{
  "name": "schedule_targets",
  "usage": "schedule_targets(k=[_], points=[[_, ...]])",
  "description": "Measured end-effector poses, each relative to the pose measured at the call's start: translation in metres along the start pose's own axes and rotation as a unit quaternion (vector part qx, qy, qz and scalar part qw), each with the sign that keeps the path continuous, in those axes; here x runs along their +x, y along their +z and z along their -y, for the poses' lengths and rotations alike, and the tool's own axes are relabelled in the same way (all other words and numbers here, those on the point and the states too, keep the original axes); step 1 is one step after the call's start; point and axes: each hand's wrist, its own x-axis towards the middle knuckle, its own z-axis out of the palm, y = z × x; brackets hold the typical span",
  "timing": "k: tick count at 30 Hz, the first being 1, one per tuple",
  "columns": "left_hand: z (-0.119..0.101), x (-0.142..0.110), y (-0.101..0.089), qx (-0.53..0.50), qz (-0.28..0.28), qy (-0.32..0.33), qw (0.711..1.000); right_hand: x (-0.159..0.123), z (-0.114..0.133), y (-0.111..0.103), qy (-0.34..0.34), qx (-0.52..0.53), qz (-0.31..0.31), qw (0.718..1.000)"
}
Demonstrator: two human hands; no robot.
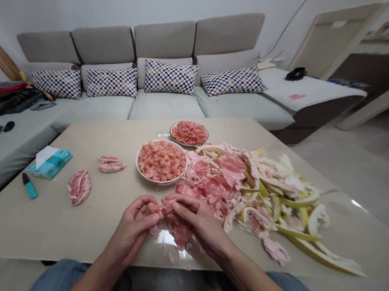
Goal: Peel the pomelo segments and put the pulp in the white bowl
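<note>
My left hand [138,225] and my right hand [199,219] meet over the near edge of the table, fingers closed on a pink pomelo segment [167,207]. Fingers partly cover the segment. Pink scraps of pomelo membrane [179,233] lie below the hands. Just beyond them, a white bowl [161,183] is heaped with peeled pomelo pulp [163,161]. Farther back, a dark-rimmed plate [172,135] bears more pulp [189,132]. On the left lie unpeeled pomelo segments [79,187], with others [111,164] beyond.
A large pile of membranes [219,177] and yellow-green pomelo rind [300,233] spreads over the table's right side. At the left are a blue tissue pack [51,166] and a small knife with a teal handle [31,190]. A grey sofa [165,107] stands behind the table [108,234].
</note>
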Motion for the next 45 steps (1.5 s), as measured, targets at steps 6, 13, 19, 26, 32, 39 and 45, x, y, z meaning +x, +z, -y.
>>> schedule_targets(k=[6,13,19,26,32,39,45], points=[[-0.005,0.001,-0.004,0.014,-0.022,0.014,1.000,0.005,0.003,-0.011,-0.008,0.058,-0.014,0.998],[-0.003,0.002,-0.002,-0.028,0.027,-0.052,0.998,0.004,-0.003,-0.010,-0.003,0.020,0.024,1.000],[0.001,0.005,-0.003,0.064,-0.007,-0.049,0.997,0.000,0.000,-0.003,-0.033,-0.132,0.011,0.991],[0.006,0.010,-0.006,0.225,0.002,0.004,0.974,0.002,-0.007,-0.001,-0.024,-0.155,0.003,0.988],[0.005,0.009,-0.006,0.210,-0.033,0.017,0.977,0.002,-0.008,0.004,-0.007,-0.210,-0.010,0.978],[0.002,0.009,-0.006,0.178,-0.048,0.003,0.983,0.002,-0.006,0.004,-0.026,-0.233,-0.024,0.972],[0.001,0.012,-0.009,0.115,-0.046,-0.026,0.992,0.005,-0.005,-0.003,0.031,-0.106,-0.009,0.994]])
